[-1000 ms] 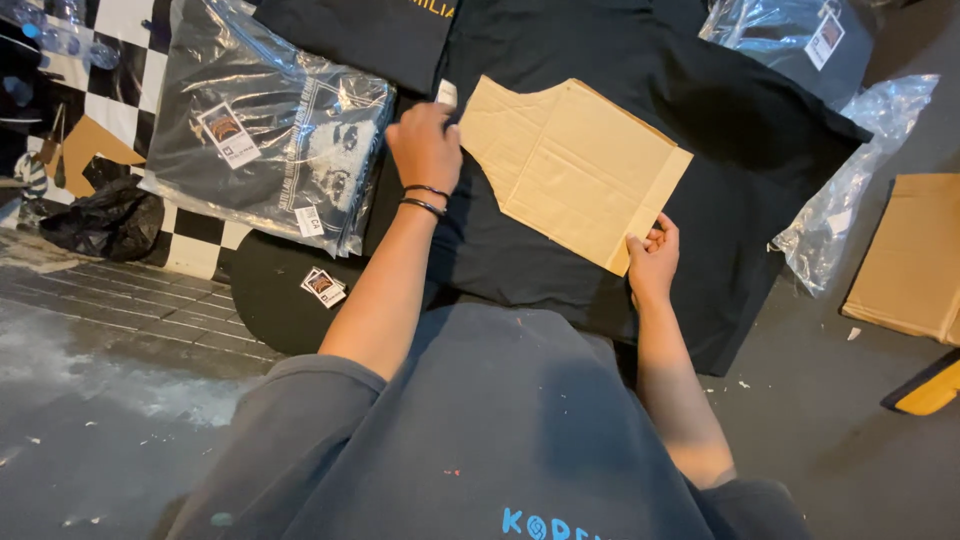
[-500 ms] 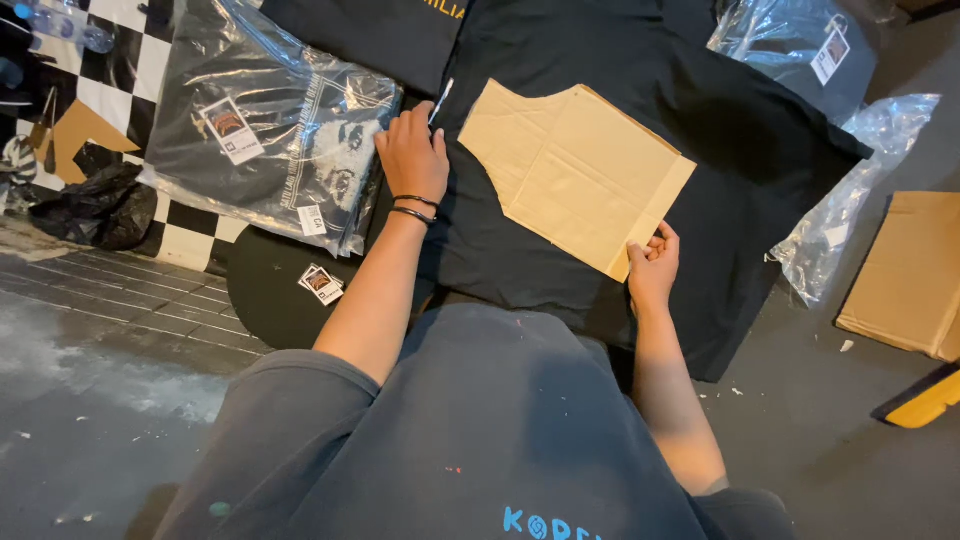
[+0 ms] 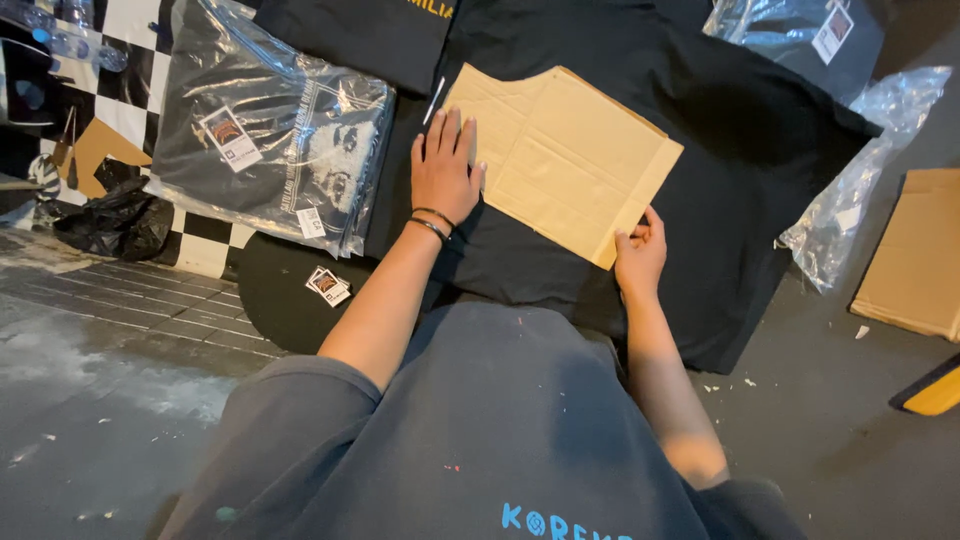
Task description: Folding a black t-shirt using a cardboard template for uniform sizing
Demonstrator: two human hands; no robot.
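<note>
Where the left hand (image 3: 445,165) pinched a small white tag half a second ago, it now lies flat and open at the cardboard template's (image 3: 560,160) left edge, while the right hand (image 3: 640,255) grips its near corner, pinning it centred on the black shirt (image 3: 740,140) spread on the floor.

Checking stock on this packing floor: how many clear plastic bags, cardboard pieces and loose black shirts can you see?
Clear plastic bags: 3
Cardboard pieces: 3
Loose black shirts: 2
Total: 8
</note>
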